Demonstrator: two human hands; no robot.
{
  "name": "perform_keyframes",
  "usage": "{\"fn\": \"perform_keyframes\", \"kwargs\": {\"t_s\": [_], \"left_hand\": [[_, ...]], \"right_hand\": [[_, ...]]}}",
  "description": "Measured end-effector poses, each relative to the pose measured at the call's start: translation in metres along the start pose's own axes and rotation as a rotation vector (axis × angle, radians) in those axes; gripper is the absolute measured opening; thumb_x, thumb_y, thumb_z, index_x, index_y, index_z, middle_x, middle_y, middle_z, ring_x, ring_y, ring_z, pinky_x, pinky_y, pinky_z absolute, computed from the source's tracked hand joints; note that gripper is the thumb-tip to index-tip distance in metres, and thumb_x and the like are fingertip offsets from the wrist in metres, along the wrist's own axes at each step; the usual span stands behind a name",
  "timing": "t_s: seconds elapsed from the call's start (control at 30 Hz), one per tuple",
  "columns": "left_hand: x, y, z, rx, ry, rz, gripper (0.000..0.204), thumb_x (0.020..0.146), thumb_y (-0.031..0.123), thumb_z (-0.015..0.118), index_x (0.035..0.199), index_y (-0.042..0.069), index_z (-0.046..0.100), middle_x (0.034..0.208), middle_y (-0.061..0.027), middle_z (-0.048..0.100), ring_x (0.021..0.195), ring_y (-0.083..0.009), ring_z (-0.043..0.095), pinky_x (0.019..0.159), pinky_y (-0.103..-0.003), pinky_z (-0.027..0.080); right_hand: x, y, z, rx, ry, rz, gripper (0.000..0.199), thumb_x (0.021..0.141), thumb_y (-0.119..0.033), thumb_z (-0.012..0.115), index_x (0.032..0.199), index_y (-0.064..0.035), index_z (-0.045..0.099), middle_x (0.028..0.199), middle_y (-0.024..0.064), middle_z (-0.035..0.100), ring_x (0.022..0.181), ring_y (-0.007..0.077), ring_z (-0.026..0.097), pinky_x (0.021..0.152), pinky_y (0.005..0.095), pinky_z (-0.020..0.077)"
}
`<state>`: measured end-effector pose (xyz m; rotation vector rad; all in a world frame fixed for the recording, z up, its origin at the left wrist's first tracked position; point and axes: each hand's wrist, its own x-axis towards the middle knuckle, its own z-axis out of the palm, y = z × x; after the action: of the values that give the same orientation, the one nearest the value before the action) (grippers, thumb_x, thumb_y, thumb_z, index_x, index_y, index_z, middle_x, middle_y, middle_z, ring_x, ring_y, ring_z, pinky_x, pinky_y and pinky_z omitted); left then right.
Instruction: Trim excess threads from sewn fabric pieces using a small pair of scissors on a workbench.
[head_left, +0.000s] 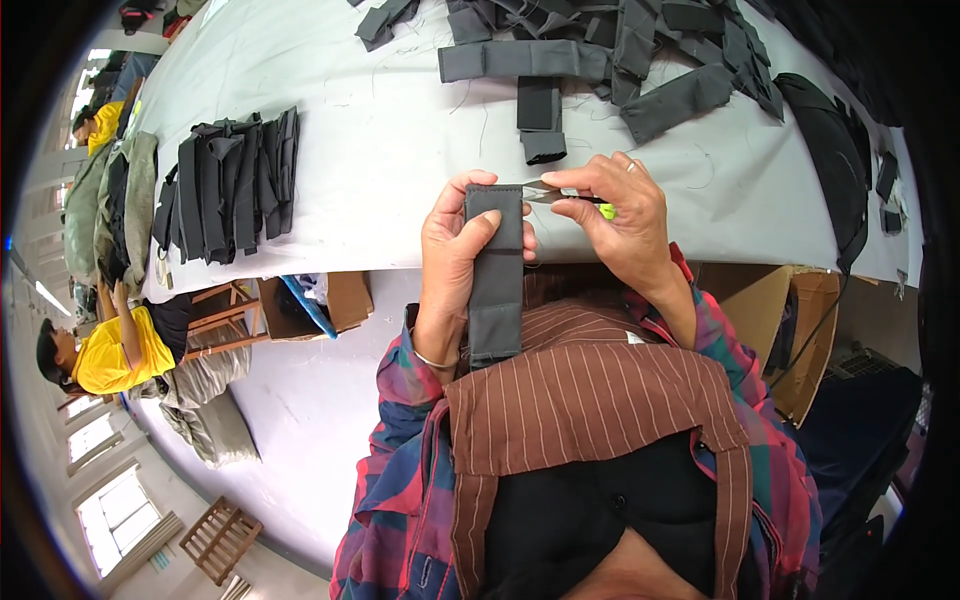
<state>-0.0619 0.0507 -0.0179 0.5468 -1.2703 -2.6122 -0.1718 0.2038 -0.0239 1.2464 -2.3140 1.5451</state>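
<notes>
Fabric strip (495, 275), dark grey and folded flat, stands lengthwise near the centre of the frame, its stitched upper end just below the white table covering's middle and its lower end against the brown striped apron (590, 390). The left hand (455, 235) grasps the strip from the left side, thumb pressed on the front face, with fingers behind it and fingertips showing at the right edge. The right hand (625, 215), just right of centre and wearing a ring, pinches a small pair of metal snips (545, 192) between thumb and forefinger; the blades point left, at the strip's upper right edge, though whether they touch the cloth cannot be told. A yellow-green patch (607, 210) shows beside the right thumb. Across the upper middle and upper right of the frame, similar dark pieces (600, 65) lie in a loose heap on the white table covering (375, 150), with stray threads around them. At upper left, further strips (235, 185) lie side by side in a row. A dark, rounded fabric item (825, 150) lies at the table's right. At far left, a co-worker in a yellow shirt (125, 355) appears tilted by the lens.
</notes>
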Motion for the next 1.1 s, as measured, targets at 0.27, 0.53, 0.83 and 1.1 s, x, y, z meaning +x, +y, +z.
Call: {"fn": "perform_keyframes", "kwargs": {"t_s": [0.27,0.53,0.83,1.1], "left_hand": [[-0.0009,0.0003,0.0026,0.025,0.022,0.009,0.032,0.085,-0.002,0.047,0.117,0.003,0.049,0.092,-0.0187,0.062,0.07,-0.0228,0.066,0.061,-0.033,0.059],[-0.0005,-0.0006,0.0032,0.058,0.036,-0.003,0.033,0.085,-0.003,0.046,0.118,0.001,0.048,0.092,-0.0189,0.063,0.071,-0.0224,0.066,0.062,-0.033,0.059],[-0.0025,-0.001,0.0027,0.062,0.016,0.008,0.032,0.086,-0.003,0.046,0.117,0.001,0.049,0.092,-0.0186,0.063,0.071,-0.0215,0.066,0.062,-0.033,0.059],[-0.002,-0.0013,0.0079,0.106,0.036,0.002,0.034,0.085,-0.002,0.045,0.119,0.0,0.047,0.092,-0.0181,0.062,0.07,-0.0217,0.065,0.062,-0.033,0.058]], "right_hand": [[-0.0009,-0.0006,-0.0009,-0.066,0.003,-0.009,0.022,0.071,-0.008,0.076,0.092,-0.011,0.07,0.073,-0.0001,0.063,0.064,0.0177,0.048,0.067,0.0305,0.036],[-0.0041,-0.0007,0.0027,-0.019,0.005,0.0,0.02,0.072,-0.01,0.075,0.092,-0.0114,0.07,0.07,-0.0002,0.062,0.063,0.017,0.048,0.065,0.0304,0.0344],[-0.0026,-0.0026,0.0022,-0.227,0.026,-0.109,0.02,0.071,-0.013,0.076,0.09,-0.0148,0.07,0.066,-0.0033,0.058,0.06,0.0168,0.045,0.062,0.0301,0.03],[0.0043,-0.0052,0.006,-0.122,0.037,-0.034,0.016,0.072,-0.014,0.075,0.087,-0.0157,0.069,0.07,-0.0039,0.06,0.062,0.0169,0.048,0.062,0.0308,0.0304]]}}
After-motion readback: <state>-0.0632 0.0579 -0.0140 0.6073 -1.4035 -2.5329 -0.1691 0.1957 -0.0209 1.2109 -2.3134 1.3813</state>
